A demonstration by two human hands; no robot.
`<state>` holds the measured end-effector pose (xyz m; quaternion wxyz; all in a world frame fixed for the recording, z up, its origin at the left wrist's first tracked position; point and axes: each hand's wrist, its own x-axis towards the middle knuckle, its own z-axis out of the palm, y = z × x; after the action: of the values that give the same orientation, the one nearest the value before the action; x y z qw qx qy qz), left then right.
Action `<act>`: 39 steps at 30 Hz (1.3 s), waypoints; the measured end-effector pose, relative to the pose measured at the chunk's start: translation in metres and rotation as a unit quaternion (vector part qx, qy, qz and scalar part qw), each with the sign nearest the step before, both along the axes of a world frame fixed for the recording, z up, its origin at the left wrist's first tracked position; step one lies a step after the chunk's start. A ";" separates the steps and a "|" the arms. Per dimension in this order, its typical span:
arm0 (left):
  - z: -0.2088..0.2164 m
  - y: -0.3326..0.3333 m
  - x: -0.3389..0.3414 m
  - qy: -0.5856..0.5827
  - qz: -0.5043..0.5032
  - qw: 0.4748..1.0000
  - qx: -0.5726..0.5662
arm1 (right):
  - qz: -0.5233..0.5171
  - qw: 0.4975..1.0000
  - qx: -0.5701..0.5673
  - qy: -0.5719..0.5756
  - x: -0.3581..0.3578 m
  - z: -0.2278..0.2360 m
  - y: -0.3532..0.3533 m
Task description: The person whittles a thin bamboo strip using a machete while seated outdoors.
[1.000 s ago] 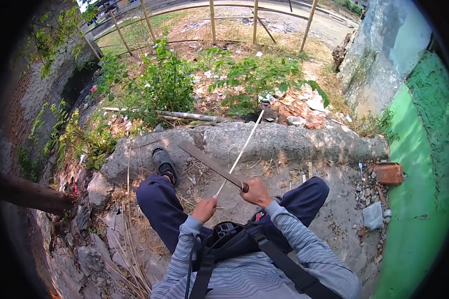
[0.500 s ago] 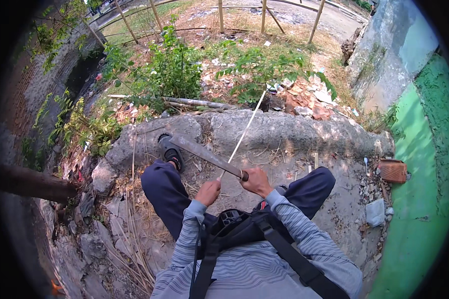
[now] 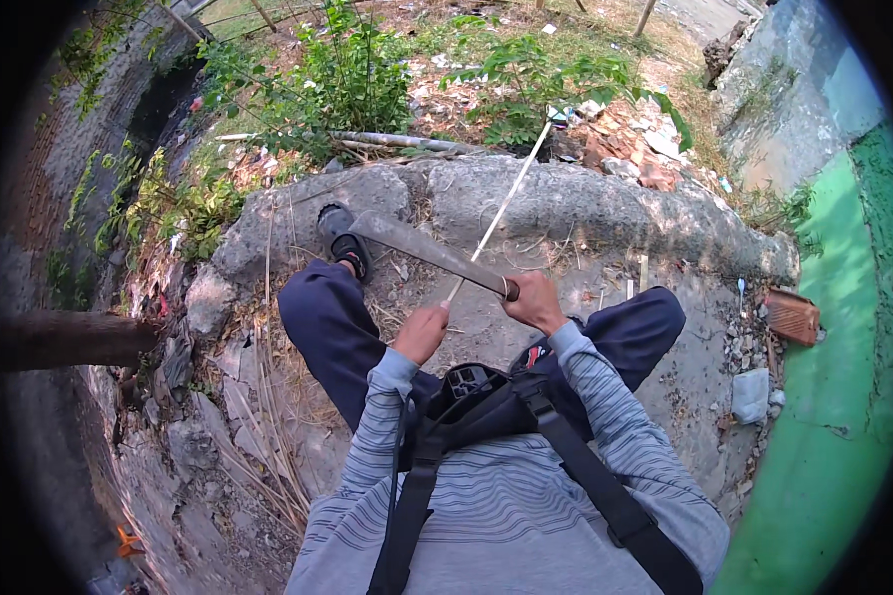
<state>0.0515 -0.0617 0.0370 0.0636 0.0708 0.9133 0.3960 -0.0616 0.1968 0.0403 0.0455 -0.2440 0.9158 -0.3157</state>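
My right hand (image 3: 537,302) is closed around the handle of a machete (image 3: 422,250), its broad dull blade slanting away to the left. Crossing that blade near the handle is a long, pale strip, apparently bamboo (image 3: 516,188). My left hand (image 3: 423,333) grips the strip's near end, just below the blade. The strip's far end reaches over the stone ledge to the leaves and litter beyond. Both hands are held between my bent knees, and the blade's tip lies close to my left sandal (image 3: 343,238).
A rough stone ledge (image 3: 605,203) runs across in front. Several long thin strips (image 3: 268,436) lie on the left ground. A trunk (image 3: 79,339) juts in at left. On the right are a reddish brick-like block (image 3: 792,317), a pale bag (image 3: 750,396) and a green wall (image 3: 814,476).
The whole scene sits higher in the picture, the view having tipped down. My hands are slightly farther apart, still holding the machete and the strip.
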 end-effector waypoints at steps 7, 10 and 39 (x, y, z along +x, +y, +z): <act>-0.009 0.001 0.023 -0.038 -0.027 0.999 0.013 | -0.074 0.994 -0.060 -0.051 -0.036 -0.038 0.029; -0.003 0.004 0.013 -0.103 0.001 0.994 0.027 | -0.017 0.997 -0.011 -0.076 -0.008 -0.025 0.014; 0.054 0.025 0.031 -0.092 0.169 0.980 -0.054 | 0.004 0.988 -0.043 -0.148 -0.019 -0.053 0.004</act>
<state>0.0823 -0.0369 0.0911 0.0835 -0.1252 0.9223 0.3559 -0.0805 0.2004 -0.0126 0.1711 -0.2003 0.8836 -0.3871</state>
